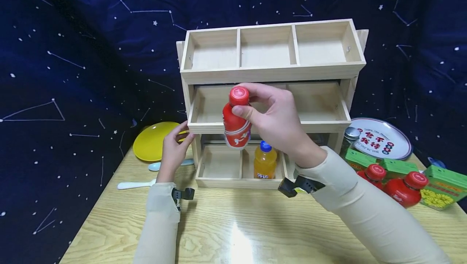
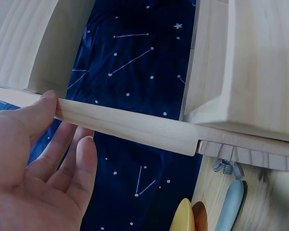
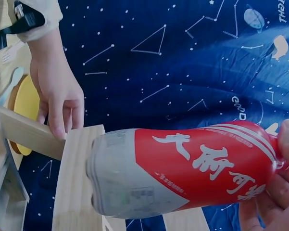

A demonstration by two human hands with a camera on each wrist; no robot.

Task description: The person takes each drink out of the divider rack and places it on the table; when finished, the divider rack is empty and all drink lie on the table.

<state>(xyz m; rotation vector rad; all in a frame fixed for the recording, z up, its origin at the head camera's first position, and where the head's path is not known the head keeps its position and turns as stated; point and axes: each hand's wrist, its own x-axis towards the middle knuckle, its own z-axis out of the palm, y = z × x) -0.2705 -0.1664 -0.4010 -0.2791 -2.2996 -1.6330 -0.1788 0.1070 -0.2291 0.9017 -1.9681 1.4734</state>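
Observation:
My right hand [image 1: 279, 118] grips a small red-capped cola bottle [image 1: 237, 128] by its neck, in front of the middle tier of the wooden rack [image 1: 273, 76]. The bottle is tilted, and its red label with white characters faces the right wrist camera. At the rack's left side my left hand [image 2: 38, 154] holds a wooden rail [image 2: 130, 122], thumb on it and fingers behind. An orange drink bottle [image 1: 265, 162] with a blue cap stands in the lower tier's middle compartment. The top tier has three bare compartments; my right hand hides part of the middle tier.
Left of the rack lie a yellow plate [image 1: 151, 142], a light blue spoon [image 1: 155, 166] and a white-handled utensil [image 1: 135, 185]. To the right are two red bottles [image 1: 406, 189], several green boxes [image 1: 443, 185], a metal-lidded jar [image 1: 351, 134] and a white plate [image 1: 395, 136].

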